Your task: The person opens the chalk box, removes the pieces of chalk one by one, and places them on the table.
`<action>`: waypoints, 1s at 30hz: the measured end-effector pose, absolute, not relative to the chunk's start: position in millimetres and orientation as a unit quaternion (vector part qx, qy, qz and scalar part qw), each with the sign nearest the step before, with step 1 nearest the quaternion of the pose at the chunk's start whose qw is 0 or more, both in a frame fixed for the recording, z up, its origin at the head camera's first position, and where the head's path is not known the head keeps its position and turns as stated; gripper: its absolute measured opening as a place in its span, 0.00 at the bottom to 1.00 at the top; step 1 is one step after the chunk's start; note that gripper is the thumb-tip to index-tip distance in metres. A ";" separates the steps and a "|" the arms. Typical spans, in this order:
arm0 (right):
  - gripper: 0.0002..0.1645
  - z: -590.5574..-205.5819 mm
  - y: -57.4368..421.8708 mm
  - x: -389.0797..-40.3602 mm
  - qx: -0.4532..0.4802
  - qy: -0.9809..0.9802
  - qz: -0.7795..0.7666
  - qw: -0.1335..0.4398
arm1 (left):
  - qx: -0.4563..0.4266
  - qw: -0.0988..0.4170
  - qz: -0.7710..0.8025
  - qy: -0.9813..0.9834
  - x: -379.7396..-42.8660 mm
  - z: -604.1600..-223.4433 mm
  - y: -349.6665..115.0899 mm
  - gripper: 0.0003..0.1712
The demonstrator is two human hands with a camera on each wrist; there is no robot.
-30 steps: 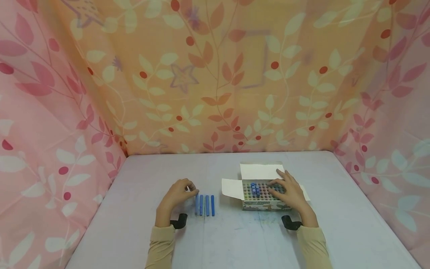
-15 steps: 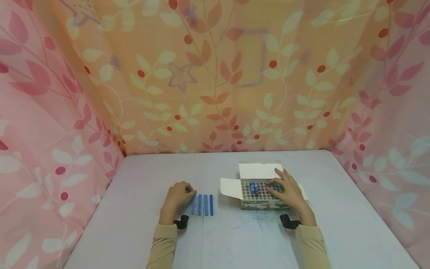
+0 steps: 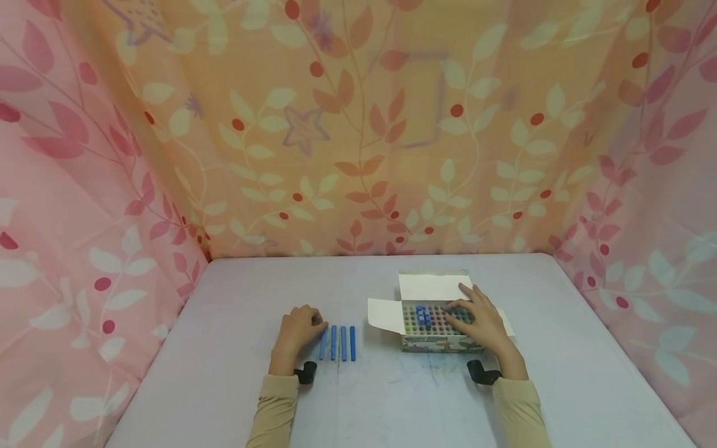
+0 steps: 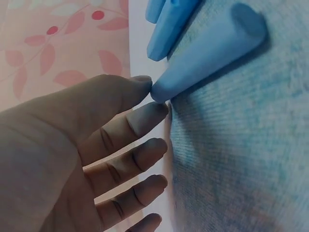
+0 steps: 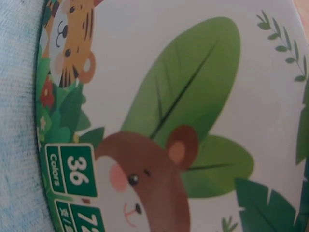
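In the head view, four-sided card walls form an open box [image 3: 442, 343] holding upright chalk sticks, with several blue ones [image 3: 424, 316] standing higher than the others. To its left several blue chalk sticks [image 3: 344, 343] lie side by side on the table. My left hand [image 3: 299, 331] is at the far end of the leftmost one. The left wrist view shows thumb and index finger pinching the end of this light blue chalk stick [image 4: 207, 55], the other fingers extended. My right hand [image 3: 486, 320] rests over the right part of the box, thumb and index finger loosely bent above the chalk, nothing held.
The box's white lid flap [image 3: 434, 287] stands at the back, and a side flap [image 3: 386, 316] sticks out to the left. Printed animals and leaves cover the box's outside [image 5: 120, 111]. The pale table [image 3: 392, 410] has faint blue smudges; a patterned curtain [image 3: 358, 155] surrounds it.
My left hand has come slightly nearer and lower, and the leftmost chalk stick has shifted a little left, away from its neighbour. The right hand keeps its place over the box.
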State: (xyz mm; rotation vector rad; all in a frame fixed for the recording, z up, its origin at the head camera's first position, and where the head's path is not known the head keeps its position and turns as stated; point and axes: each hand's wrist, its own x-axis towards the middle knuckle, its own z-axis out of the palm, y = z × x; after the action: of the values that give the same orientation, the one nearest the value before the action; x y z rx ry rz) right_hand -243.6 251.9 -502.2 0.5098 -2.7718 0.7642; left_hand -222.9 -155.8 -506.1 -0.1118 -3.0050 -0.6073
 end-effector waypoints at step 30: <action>0.12 -504.7 250.8 -241.7 0.171 -0.943 0.257 0.122 | -0.200 0.176 -0.265 -0.927 -231.7 -454.1 -63.9 0.05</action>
State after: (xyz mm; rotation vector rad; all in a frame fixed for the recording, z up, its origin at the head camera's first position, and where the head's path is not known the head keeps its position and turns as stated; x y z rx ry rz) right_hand -241.7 250.8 -504.7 0.4985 -2.7530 0.7494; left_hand -231.7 -63.9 -454.1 -0.5660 -2.6250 -0.7508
